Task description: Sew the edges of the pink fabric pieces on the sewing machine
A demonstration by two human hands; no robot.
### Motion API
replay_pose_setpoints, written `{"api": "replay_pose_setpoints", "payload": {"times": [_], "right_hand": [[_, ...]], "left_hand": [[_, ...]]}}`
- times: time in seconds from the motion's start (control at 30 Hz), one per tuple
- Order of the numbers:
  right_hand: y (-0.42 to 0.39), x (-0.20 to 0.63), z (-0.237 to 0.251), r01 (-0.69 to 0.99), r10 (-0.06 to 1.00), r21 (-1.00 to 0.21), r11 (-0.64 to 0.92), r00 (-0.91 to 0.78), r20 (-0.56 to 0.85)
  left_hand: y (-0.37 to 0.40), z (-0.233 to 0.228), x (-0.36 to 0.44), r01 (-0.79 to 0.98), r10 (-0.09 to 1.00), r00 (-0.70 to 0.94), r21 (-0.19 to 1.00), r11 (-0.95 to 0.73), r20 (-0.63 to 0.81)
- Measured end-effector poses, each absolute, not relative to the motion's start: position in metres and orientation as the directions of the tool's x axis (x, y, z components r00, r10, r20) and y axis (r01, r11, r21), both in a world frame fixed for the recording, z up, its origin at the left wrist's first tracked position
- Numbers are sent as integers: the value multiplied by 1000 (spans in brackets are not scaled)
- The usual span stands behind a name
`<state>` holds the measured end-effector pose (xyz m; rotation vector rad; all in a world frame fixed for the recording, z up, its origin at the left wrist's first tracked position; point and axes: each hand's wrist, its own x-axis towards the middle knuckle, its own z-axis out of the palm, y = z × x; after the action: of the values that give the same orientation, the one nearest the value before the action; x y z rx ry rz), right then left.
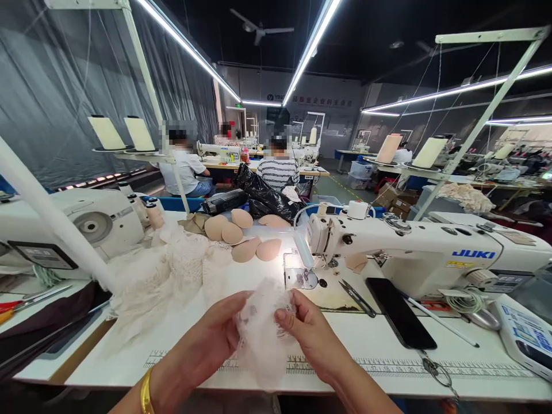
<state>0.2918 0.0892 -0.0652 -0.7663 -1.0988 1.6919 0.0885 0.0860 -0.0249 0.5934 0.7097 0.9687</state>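
Between my two hands hangs a sheer off-white lace piece (265, 345), held over the front of the white table. My left hand (218, 328) grips its left side, with the fingertips behind the fabric. On the other side my right hand (308, 328) pinches it between thumb and fingers. Just beyond is the lit needle plate (299, 273) of a white JUKI sewing machine (414, 244). A heap of cream lace (159, 276) lies to the left, and several beige bra cups (233, 233) rest behind it.
Right of my hands lie thread snips (357, 298), a black phone (401, 313) and a white stick (444, 322). A printed ruler (371, 366) runs along the table's front edge. Another machine (73, 221) stands left. Black plastic bags (271, 195) sit behind; people (276, 169) sit farther back.
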Motion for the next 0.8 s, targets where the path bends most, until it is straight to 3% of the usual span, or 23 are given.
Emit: {"api": "replay_pose_setpoints", "payload": {"times": [0.1, 0.33, 0.4, 0.47, 0.53, 0.57, 0.8], "right_hand": [[89, 295, -68, -259, 938, -959, -113, -347, -17], [92, 301, -74, -43, 979, -997, 64, -191, 71], [99, 305, -73, -75, 984, -997, 27, -173, 40], [110, 309, -74, -82, 978, -996, -46, -205, -29], [125, 313, -78, -29, 965, -996, -90, -250, -80], [132, 315, -81, 7, 959, -996, -94, -267, -93], [150, 326, -97, -19, 950, -993, -118, -291, -108]], "left_hand": [[84, -24, 94, -443, 872, 423, 782, 438, -248], [84, -31, 104, -344, 934, 300, 891, 298, -196], [92, -35, 98, -164, 921, 331, 949, 270, -205], [108, -35, 87, 190, 927, 340, 977, 99, -161], [136, -32, 72, 533, 943, 331, 832, -151, -41], [153, -29, 64, 622, 950, 313, 750, -224, 25], [272, -16, 25, 838, 935, 238, 430, -335, 263]]}}
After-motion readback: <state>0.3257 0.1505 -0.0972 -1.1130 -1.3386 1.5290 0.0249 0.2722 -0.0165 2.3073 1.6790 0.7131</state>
